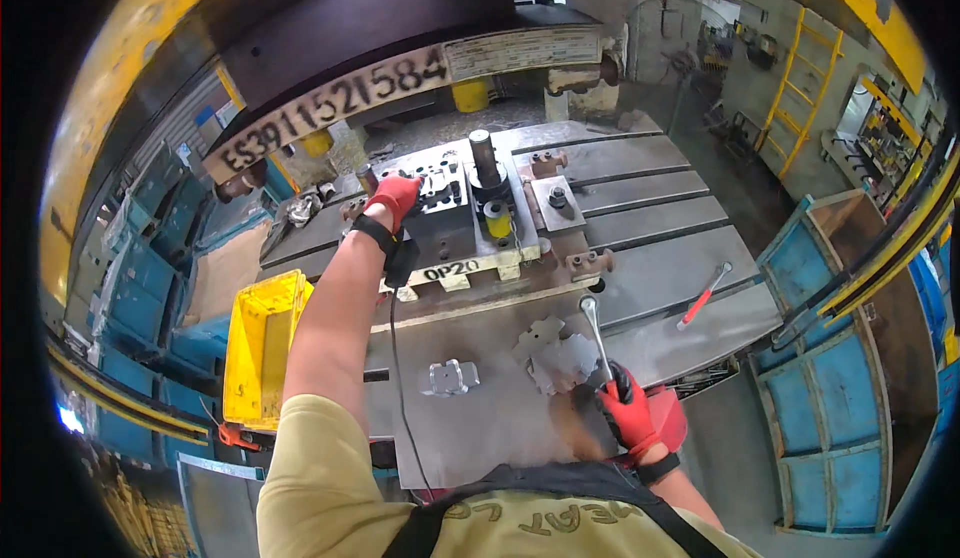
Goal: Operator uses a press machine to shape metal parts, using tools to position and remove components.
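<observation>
My right hand (628,410), in a red and black glove, is closed around the handle of a long metal wrench (597,330). The wrench's round head points away from me over the press table. My left hand (397,201), in a red glove, reaches forward to the left side of the die (440,226) and seems to touch its edge; its fingers are too small and partly hidden to read. Flat sheet-metal blanks (560,358) with notched edges lie left of the wrench. A formed metal part (452,378) sits farther left on the plate.
A red-handled tool (704,297) lies on the slotted press table (655,208) at the right. A guide post (485,158) rises from the die. The yellow bin (240,363) stands at left; blue crates (825,413) flank the right. A cord (398,388) hangs from my left wristband.
</observation>
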`<action>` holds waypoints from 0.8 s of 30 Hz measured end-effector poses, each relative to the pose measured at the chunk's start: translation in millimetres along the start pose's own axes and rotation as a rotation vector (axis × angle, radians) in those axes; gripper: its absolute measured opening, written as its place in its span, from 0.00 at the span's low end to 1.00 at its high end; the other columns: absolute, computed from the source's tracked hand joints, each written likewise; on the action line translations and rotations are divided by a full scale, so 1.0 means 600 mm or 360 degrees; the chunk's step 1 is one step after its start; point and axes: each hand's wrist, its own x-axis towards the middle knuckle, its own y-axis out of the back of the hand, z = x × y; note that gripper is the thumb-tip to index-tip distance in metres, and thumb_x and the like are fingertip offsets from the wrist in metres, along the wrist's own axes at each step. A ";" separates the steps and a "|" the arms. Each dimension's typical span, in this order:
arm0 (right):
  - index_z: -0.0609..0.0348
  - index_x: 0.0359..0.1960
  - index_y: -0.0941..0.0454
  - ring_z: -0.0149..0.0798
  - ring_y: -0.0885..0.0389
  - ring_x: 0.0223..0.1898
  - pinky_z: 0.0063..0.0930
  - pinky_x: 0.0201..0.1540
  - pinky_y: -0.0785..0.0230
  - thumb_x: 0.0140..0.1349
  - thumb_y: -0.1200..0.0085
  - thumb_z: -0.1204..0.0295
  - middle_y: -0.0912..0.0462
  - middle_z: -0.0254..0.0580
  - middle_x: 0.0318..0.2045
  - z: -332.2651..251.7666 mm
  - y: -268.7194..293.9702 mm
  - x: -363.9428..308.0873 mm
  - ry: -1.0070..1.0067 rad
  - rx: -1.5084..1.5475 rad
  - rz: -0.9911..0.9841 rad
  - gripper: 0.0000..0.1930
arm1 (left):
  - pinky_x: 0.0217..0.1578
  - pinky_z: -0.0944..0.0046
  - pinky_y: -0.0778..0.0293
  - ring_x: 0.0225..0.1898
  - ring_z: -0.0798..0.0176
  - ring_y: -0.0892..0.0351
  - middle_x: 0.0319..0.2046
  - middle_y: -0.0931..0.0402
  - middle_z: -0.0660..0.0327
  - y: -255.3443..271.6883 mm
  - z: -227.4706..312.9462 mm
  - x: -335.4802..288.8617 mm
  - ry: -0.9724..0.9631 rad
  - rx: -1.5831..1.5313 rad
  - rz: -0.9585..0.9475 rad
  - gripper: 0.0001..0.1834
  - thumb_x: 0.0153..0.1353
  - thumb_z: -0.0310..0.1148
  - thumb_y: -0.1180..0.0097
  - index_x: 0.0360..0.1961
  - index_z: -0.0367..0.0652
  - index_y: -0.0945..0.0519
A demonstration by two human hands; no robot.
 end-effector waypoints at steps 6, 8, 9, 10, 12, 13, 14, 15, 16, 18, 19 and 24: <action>0.61 0.41 0.38 0.25 0.38 0.26 0.18 0.31 0.42 0.42 0.50 0.72 0.35 0.31 0.21 -0.007 -0.009 -0.008 0.0052 -0.0315 -0.0055 0.22 | 0.28 0.66 0.35 0.30 0.58 0.30 0.26 0.29 0.53 0.022 0.001 0.016 -0.0238 0.0214 0.0262 0.15 0.48 0.40 0.59 0.23 0.38 0.29; 0.62 0.40 0.37 0.23 0.39 0.25 0.17 0.30 0.42 0.42 0.50 0.72 0.36 0.30 0.21 0.001 -0.004 -0.007 -0.0034 -0.0234 -0.0109 0.20 | 0.25 0.65 0.34 0.27 0.57 0.29 0.23 0.29 0.53 0.025 0.005 0.012 -0.0482 0.0453 0.0311 0.11 0.45 0.37 0.57 0.21 0.40 0.28; 0.62 0.40 0.37 0.23 0.39 0.25 0.17 0.30 0.42 0.42 0.50 0.72 0.36 0.30 0.21 0.001 -0.002 -0.008 -0.0056 -0.0235 -0.0093 0.20 | 0.24 0.65 0.34 0.25 0.57 0.29 0.21 0.29 0.54 0.025 0.004 0.008 -0.0630 0.0597 0.0345 0.09 0.44 0.35 0.56 0.20 0.41 0.28; 0.63 0.40 0.37 0.23 0.40 0.24 0.16 0.29 0.43 0.43 0.50 0.72 0.37 0.29 0.20 0.001 -0.002 -0.009 -0.0143 -0.0063 -0.0127 0.19 | 0.23 0.64 0.33 0.24 0.57 0.29 0.19 0.29 0.54 0.029 0.003 0.002 -0.0701 0.0676 0.0375 0.07 0.43 0.33 0.56 0.19 0.42 0.28; 0.63 0.34 0.35 0.20 0.41 0.24 0.14 0.28 0.43 0.46 0.52 0.72 0.39 0.24 0.19 -0.030 -0.016 -0.015 -0.0296 0.0221 -0.0150 0.13 | 0.25 0.63 0.34 0.25 0.57 0.29 0.20 0.29 0.54 0.029 -0.023 0.007 -0.0700 0.0837 0.0377 0.08 0.44 0.33 0.56 0.20 0.42 0.27; 0.63 0.34 0.35 0.20 0.41 0.24 0.14 0.28 0.43 0.46 0.52 0.72 0.39 0.24 0.19 -0.030 -0.013 -0.015 -0.0310 0.0221 -0.0133 0.13 | 0.27 0.63 0.34 0.26 0.57 0.29 0.21 0.29 0.53 0.029 -0.022 0.011 -0.0654 0.0848 0.0394 0.08 0.45 0.33 0.57 0.21 0.41 0.27; 0.62 0.30 0.35 0.20 0.41 0.23 0.14 0.27 0.43 0.46 0.53 0.72 0.39 0.24 0.19 -0.025 -0.009 -0.016 -0.0391 0.0317 -0.0148 0.10 | 0.28 0.62 0.34 0.27 0.57 0.29 0.21 0.29 0.53 0.028 -0.024 0.011 -0.0596 0.0841 0.0403 0.09 0.45 0.33 0.57 0.22 0.41 0.27; 0.60 0.26 0.35 0.20 0.41 0.23 0.14 0.27 0.44 0.47 0.53 0.72 0.39 0.24 0.19 -0.015 -0.006 -0.018 -0.0472 0.0415 -0.0165 0.07 | 0.29 0.63 0.34 0.29 0.56 0.29 0.23 0.29 0.54 0.029 -0.026 0.011 -0.0494 0.0675 0.0452 0.09 0.45 0.34 0.57 0.24 0.42 0.28; 0.57 0.21 0.36 0.19 0.41 0.23 0.14 0.26 0.44 0.48 0.54 0.71 0.38 0.24 0.19 0.004 0.001 -0.015 -0.0496 0.0433 -0.0110 0.05 | 0.30 0.63 0.34 0.30 0.56 0.29 0.24 0.29 0.54 0.024 0.001 0.004 -0.0296 0.0276 0.0539 0.09 0.44 0.34 0.56 0.26 0.42 0.29; 0.57 0.21 0.35 0.19 0.42 0.23 0.14 0.25 0.44 0.48 0.54 0.71 0.38 0.24 0.19 -0.003 0.004 -0.018 -0.0506 0.0351 -0.0099 0.05 | 0.32 0.63 0.34 0.32 0.55 0.29 0.27 0.28 0.54 0.030 0.040 -0.019 -0.0026 -0.0348 0.0750 0.13 0.43 0.35 0.54 0.31 0.43 0.30; 0.56 0.21 0.35 0.19 0.42 0.23 0.14 0.25 0.44 0.48 0.54 0.71 0.38 0.23 0.19 -0.009 0.003 -0.020 -0.0512 0.0271 -0.0115 0.05 | 0.31 0.64 0.34 0.32 0.55 0.29 0.27 0.29 0.54 0.045 0.061 -0.046 -0.0117 -0.0431 0.0889 0.12 0.43 0.34 0.55 0.32 0.43 0.31; 0.57 0.21 0.34 0.22 0.39 0.19 0.16 0.21 0.43 0.49 0.55 0.68 0.37 0.26 0.16 -0.026 -0.011 -0.030 -0.0661 0.0368 -0.0139 0.06 | 0.23 0.74 0.36 0.21 0.74 0.34 0.20 0.30 0.67 0.051 0.017 -0.078 -0.0512 -0.1268 0.0622 0.08 0.43 0.24 0.55 0.28 0.40 0.29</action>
